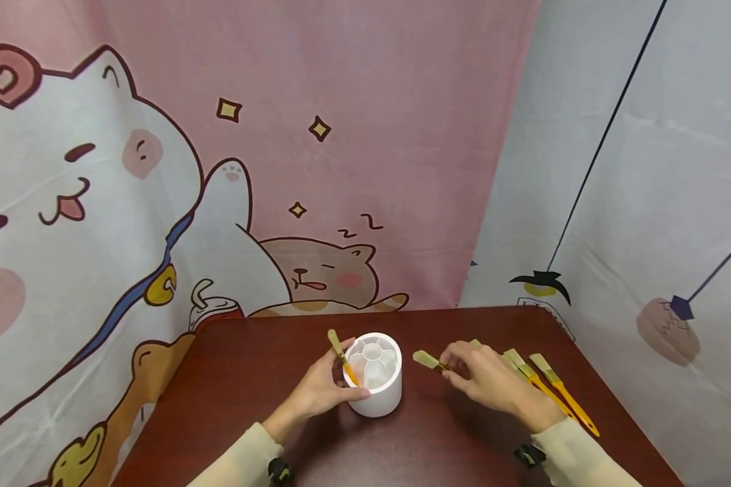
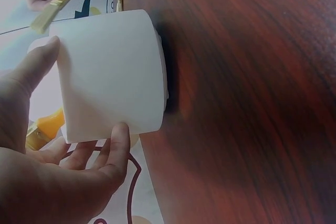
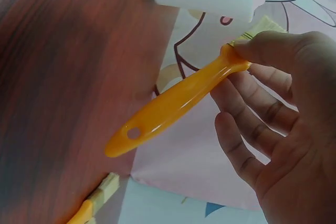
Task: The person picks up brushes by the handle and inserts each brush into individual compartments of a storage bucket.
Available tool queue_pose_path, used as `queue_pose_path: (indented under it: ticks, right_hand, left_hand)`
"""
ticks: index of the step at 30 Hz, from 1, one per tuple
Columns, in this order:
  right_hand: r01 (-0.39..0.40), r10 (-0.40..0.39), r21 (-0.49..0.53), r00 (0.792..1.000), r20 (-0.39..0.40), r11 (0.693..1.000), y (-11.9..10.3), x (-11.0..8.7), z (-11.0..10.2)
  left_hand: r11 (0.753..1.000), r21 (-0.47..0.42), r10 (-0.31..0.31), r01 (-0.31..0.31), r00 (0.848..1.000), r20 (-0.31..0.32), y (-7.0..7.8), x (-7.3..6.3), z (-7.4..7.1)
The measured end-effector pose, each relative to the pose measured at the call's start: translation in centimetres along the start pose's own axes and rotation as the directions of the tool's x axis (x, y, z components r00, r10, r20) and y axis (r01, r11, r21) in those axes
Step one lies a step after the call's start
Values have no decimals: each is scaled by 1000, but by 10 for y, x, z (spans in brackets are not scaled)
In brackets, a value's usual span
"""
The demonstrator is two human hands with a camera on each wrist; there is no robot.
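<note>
A white round brush holder (image 1: 385, 400) with several inner compartments stands on the table in the head view. My left hand (image 1: 317, 387) grips it from the left, thumb at the front of the rim and fingers round the far side. One paintbrush (image 1: 336, 343) leans in the holder's left side, bristles up, beside that hand. To the right of the holder, my right hand (image 1: 484, 379) pinches a second paintbrush (image 3: 173, 103) near its metal band. Its bristles (image 1: 425, 359) point toward the holder, and its orange handle hangs below the fingers in the right wrist view.
More flat paintbrushes with orange handles, such as this outer brush (image 1: 566, 396), lie at the right of the dark red table (image 1: 244, 379), partly behind my right hand. Cartoon-printed cloth (image 1: 402, 169) hangs behind the table and along its sides.
</note>
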State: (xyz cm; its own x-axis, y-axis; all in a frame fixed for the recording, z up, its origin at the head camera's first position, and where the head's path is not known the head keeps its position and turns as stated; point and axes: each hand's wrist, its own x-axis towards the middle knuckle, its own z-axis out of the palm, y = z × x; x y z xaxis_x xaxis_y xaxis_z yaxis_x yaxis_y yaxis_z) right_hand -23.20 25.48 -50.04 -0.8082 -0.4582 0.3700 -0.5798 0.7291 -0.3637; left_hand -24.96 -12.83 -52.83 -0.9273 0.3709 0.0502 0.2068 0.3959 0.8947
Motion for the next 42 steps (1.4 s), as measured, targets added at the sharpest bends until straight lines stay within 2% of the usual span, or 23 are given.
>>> queue_pose_path:
  ticks: [5,12,16,23,32,37,42]
  right_hand:
    - [8,-8,-12,999,-45,1000,-8,2,-2]
    - [-8,8,2,999,-44,1000,-14,7,-6]
    - [19,-18,24,997,-71,1000,-18,10,-8]
    - [112,-106,35,984,-142,993,-28,15,-13]
    - [164,-151,62,974,-167,985,-42,24,-17]
    - [203,-186,78,965,-183,976,-49,29,-18]
    - [204,-184,101,967,-179,974,-57,35,-20]
  left_hand:
    - [1000,-2,1,-1,1000,0,0,0,0]
    - [1000,-20,11,-11,1000,4,0,1,0]
    - [1000,-25,12,-12,1000,4,0,1,0]
    - [999,-39,7,-7,1000,5,0,1,0]
    - [1000,-5,9,-9,1000,4,1,0,-1]
    - [1000,-16,16,-16,1000,8,1,0,0]
    - [1000,-19,15,-15,1000,12,1,1,-1]
